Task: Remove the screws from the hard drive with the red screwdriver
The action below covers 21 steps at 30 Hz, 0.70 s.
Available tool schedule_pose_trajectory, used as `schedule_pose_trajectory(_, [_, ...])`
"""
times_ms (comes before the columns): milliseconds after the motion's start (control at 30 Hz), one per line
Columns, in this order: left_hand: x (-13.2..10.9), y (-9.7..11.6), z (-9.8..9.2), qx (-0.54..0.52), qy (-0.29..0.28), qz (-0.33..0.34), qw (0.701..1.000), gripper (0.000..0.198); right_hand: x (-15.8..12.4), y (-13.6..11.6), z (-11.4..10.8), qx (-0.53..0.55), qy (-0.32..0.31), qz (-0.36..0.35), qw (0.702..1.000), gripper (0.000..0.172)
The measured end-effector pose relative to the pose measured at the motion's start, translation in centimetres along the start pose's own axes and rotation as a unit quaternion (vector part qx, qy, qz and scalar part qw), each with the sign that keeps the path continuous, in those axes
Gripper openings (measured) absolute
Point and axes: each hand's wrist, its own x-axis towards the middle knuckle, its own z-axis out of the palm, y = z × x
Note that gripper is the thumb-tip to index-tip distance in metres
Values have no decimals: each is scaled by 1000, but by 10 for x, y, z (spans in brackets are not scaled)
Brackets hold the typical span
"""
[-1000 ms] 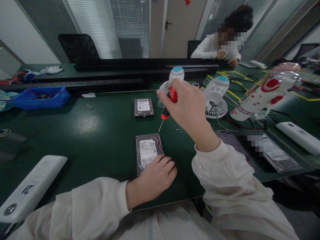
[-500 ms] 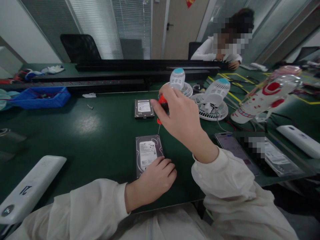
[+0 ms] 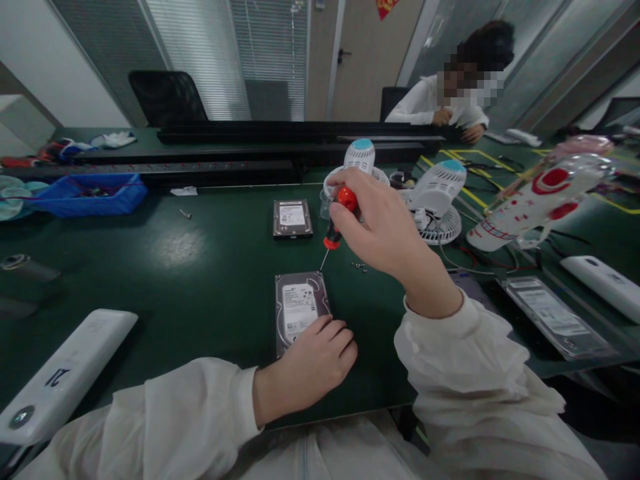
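A hard drive (image 3: 299, 303) with a white label lies flat on the green table (image 3: 200, 280) in front of me. My left hand (image 3: 310, 363) rests with curled fingers on its near right corner, pressing it down. My right hand (image 3: 383, 227) is closed round a red-handled screwdriver (image 3: 336, 227), held upright with its tip at the drive's far right corner. A second hard drive (image 3: 292, 217) lies farther back. A few small screws (image 3: 359, 267) lie just right of the screwdriver tip.
Two small white fans (image 3: 435, 200) stand behind my right hand. A white-and-red plastic toy (image 3: 537, 200), bagged items (image 3: 555, 317) and white devices (image 3: 600, 280) lie at right. A white device (image 3: 65, 373) lies at front left, a blue bin (image 3: 87, 193) at far left. Another person (image 3: 450, 100) sits beyond the table.
My right hand with the screwdriver shifted slightly, the handle showing, then half hidden, then showing again with the tip at the drive's far right corner. My left hand stayed on the drive.
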Motion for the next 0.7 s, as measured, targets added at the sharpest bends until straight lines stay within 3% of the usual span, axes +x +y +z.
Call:
schedule_pose_trajectory(100, [0,0,-1,-4,10,-2,1000,19,1,6,-3,46,-26,-16,998,38])
schedule_pose_trajectory(267, [0,0,-1,-3,18,-4,1000,19,2,7,-5,-21,-15,-1,1000,35])
schedule_pose_trajectory(467, [-1,0,-1,-6,16,-5,1000,19,2,14,-12,17,-78,-33,996,54])
schedule_pose_trajectory(567, [0,-1,-2,-3,22,-5,1000,20,3,17,-13,69,-91,-42,993,51])
schedule_pose_trajectory(700, [1,0,-3,-1,19,-4,1000,22,4,15,-12,-1,-61,-13,998,40])
